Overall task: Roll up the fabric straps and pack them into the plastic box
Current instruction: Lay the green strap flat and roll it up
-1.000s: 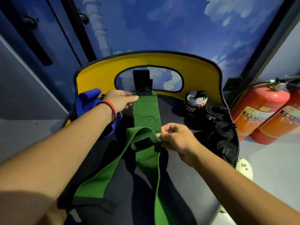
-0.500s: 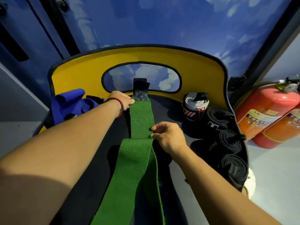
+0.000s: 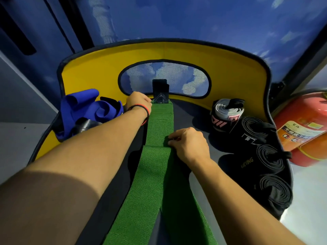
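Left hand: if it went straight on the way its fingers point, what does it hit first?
Probably the black end tab of the green strap, just beyond the left hand. Behind that sits the mesh window in the yellow wall. Depth is unclear here.

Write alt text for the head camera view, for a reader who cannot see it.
A person's two hands handle a green strap laid along the dark floor of a yellow-walled container: the right hand pinches a fold in it, the left hand rests at the far end. Rolled black straps line the right side; a crumpled blue strap lies left.
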`<state>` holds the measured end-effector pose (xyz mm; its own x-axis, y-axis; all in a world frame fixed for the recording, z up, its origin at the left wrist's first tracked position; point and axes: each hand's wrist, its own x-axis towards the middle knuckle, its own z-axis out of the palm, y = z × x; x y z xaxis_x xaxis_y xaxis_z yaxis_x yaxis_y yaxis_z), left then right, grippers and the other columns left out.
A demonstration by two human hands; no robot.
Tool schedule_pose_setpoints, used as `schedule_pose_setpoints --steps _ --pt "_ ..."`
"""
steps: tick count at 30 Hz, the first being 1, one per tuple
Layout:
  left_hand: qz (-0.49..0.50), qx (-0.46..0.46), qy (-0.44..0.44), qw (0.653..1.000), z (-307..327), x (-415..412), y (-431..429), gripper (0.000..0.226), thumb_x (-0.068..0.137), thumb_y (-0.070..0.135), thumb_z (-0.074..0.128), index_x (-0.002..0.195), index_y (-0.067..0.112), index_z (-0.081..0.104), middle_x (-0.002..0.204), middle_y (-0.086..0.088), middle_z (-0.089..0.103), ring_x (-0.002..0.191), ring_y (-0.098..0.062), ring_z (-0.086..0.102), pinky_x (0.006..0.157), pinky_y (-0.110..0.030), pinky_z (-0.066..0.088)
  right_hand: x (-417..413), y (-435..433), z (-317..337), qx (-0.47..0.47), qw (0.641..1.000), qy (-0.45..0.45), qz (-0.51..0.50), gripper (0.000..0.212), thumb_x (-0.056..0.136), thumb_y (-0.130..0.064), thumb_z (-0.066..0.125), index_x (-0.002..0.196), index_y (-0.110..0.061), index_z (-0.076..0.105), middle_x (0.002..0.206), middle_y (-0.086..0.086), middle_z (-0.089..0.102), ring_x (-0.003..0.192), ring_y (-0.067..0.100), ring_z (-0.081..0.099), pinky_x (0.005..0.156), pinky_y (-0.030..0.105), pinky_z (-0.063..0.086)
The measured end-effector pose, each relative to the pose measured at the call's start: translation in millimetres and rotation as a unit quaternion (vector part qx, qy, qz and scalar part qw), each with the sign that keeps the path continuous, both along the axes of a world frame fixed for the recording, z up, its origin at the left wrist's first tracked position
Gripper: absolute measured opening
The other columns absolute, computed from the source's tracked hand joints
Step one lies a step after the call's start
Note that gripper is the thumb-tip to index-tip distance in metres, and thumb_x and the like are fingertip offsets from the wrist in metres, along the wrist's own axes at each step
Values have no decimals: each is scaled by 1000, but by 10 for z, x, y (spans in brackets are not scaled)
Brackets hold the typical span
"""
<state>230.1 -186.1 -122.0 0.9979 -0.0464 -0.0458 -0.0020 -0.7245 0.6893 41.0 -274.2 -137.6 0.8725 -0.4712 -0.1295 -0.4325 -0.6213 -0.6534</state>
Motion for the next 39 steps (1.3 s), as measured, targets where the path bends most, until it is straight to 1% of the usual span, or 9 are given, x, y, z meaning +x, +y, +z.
schedule_pose_setpoints --steps 4,8,15,19,23,30,33,35,39 --pt "-26 -18 20 999 61 -132 63 29 83 9 77 111 17 76 118 -5 72 113 -27 65 101 -34 51 -12 -38 6 4 1000 -6 15 15 88 -30 74 101 -35 80 109 -8 76 102 20 68 85 37 57" --pt "-140 5 36 989 202 -600 371 5 86 23 77 89 25 74 96 5 72 97 -15 65 92 -27 50 -56 -57 38 12 999 -1 43 24 97 -25 59 112 -31 77 121 -6 73 113 22 65 95 35 53" --pt "-155 -25 143 977 314 -1241 1047 36 93 39 68 125 25 63 118 -4 67 110 -19 62 102 -42 51 -483 10 228 19 1000 -8 13 32 98 -27 62 127 -16 68 126 5 70 118 27 63 98 33 49" --pt "-176 60 158 970 411 -1671 1384 42 89 40 72 125 22 61 94 4 67 98 -19 64 98 -38 51 -892 173 327 -46 996 9 70 24 89 -26 68 107 -9 70 105 10 72 99 34 65 84 44 55" --pt "-203 187 191 942 332 -2060 1664 65 82 52 74 136 24 51 120 0 67 114 -22 61 102 -35 46 -1337 363 385 -118 979 98 136 33 85 -34 70 112 -16 64 106 9 60 99 34 62 80 42 54" --pt "-199 259 213 921 410 -2544 1794 48 87 47 72 88 -1 70 109 -25 69 103 -37 66 84 -37 52 -1866 684 384 -114 971 193 84 65 83 -46 77 129 -12 47 124 16 50 113 40 57 90 45 51" --pt "-180 211 225 934 429 -2691 1814 45 90 42 71 98 -2 70 93 -20 67 93 -36 67 79 -36 52 -2002 814 365 -81 977 179 78 64 79 -41 81 126 -12 50 122 15 49 111 40 57 89 43 50" --pt "-121 76 272 952 428 -2733 1818 28 94 31 70 97 2 69 74 -13 58 68 -26 60 60 -31 51 -2062 888 335 -37 984 158 74 60 78 -35 82 127 -14 56 121 13 51 110 37 57 89 40 50" --pt "-27 -114 314 942 465 -2773 1871 16 92 13 73 105 9 66 84 -4 61 64 -14 54 45 -16 48 -2151 964 253 10 992 111 54 45 81 -25 78 123 -15 66 117 12 65 111 33 59 86 34 47"
